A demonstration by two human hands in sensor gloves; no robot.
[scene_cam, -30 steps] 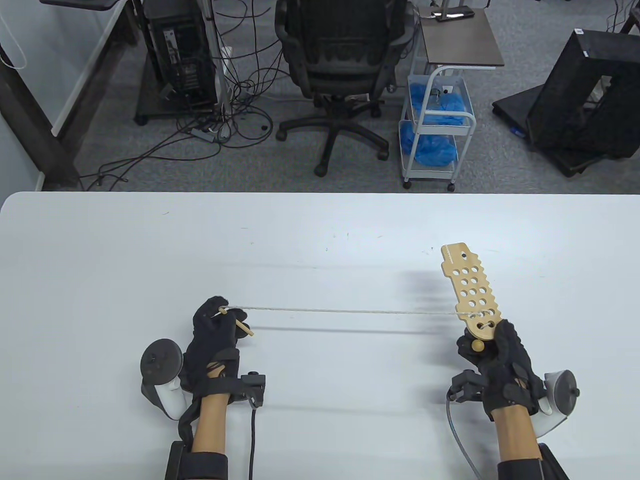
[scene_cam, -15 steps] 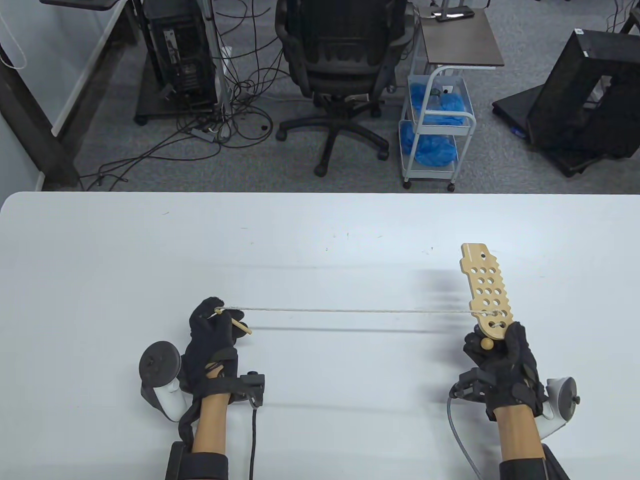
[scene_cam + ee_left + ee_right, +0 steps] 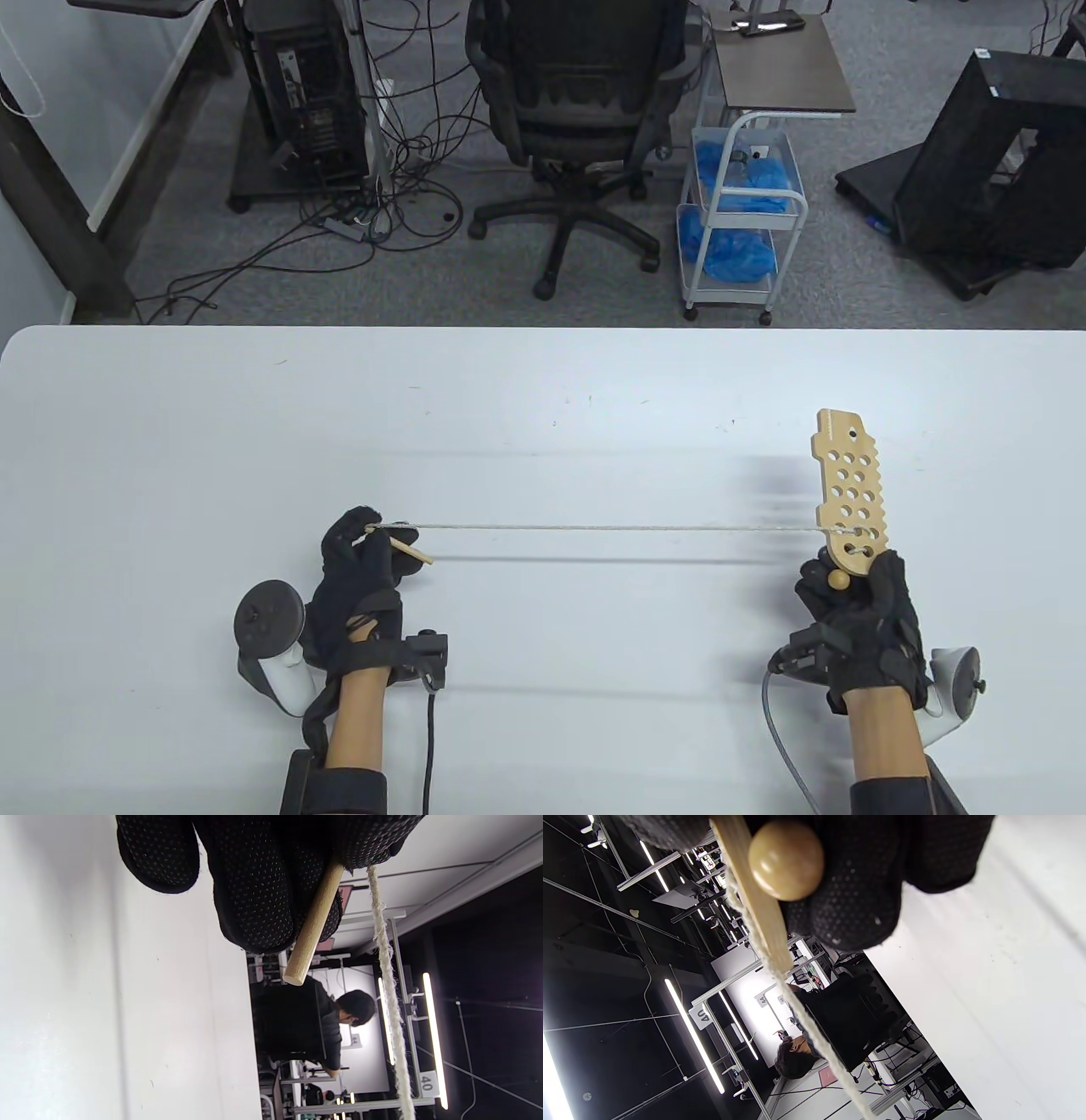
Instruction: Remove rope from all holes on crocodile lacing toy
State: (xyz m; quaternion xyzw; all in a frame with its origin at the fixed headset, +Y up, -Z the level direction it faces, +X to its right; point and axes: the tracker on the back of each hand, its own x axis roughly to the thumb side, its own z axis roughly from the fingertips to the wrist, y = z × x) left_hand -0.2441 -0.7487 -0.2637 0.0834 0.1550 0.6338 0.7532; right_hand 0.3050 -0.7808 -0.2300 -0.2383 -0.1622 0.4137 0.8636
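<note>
One white table (image 3: pixel 543 399), grey carpet, office chair (image 3: pixel 577 127) behind.

Right hand: our right hand (image 3: pixel 861 615) carries the crocodile board (image 3: pixel 851 492) farther right, turning it more edge-on.
Rope: our rope (image 3: pixel 611 528) span lengthens.

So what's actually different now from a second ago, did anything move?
The right hand has carried the wooden crocodile board further to the right and turned it more upright. The left hand has barely moved and keeps its grip on the wooden needle. The rope stays stretched taut between the two hands, still threaded through the holes nearest the right hand. Nothing was let go.
</note>
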